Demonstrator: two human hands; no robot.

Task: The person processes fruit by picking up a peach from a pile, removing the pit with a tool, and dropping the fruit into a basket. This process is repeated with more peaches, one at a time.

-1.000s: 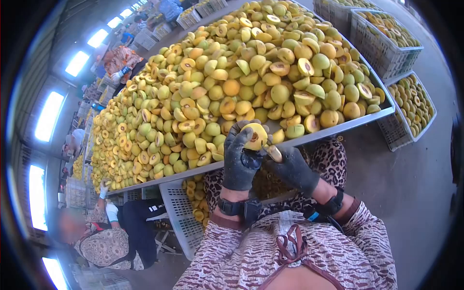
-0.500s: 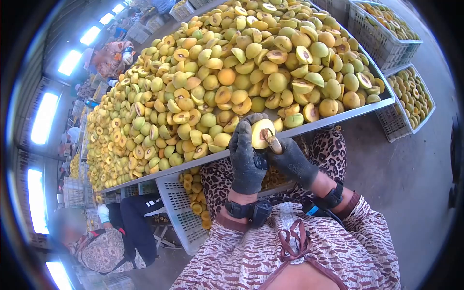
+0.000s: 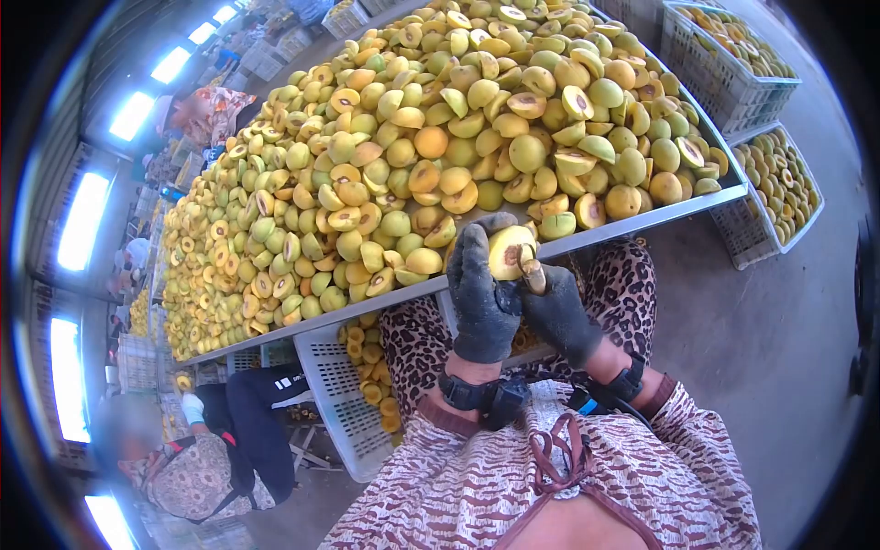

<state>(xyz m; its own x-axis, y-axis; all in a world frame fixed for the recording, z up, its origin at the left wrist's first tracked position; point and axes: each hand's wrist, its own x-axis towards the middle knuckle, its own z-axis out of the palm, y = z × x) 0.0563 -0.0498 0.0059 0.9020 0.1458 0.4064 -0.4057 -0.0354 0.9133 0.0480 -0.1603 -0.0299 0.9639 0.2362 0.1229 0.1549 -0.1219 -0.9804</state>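
Note:
My left hand (image 3: 482, 302), in a dark glove, grips a halved peach (image 3: 500, 254) with its cut face toward me. Reddish-brown flesh shows at the centre of that face. My right hand (image 3: 561, 319), gloved too, is closed round a short wooden-handled tool (image 3: 534, 278). The tool's tip meets the peach half near its centre; the exact shape of the tip is hidden. Both hands are just over the near metal edge (image 3: 605, 233) of a table heaped with peach halves (image 3: 403, 156).
Below the table at left stands a white crate (image 3: 332, 396) with pitted peach pieces (image 3: 373, 367). At right are a crate of halves (image 3: 779, 183) and stacked crates (image 3: 724, 73). One person (image 3: 202, 458) sits at lower left, another (image 3: 215, 115) across the table.
My left hand and the peach half have shifted slightly right, and the half has turned a little. The tool handle has swung more upright. The person across the table has changed posture.

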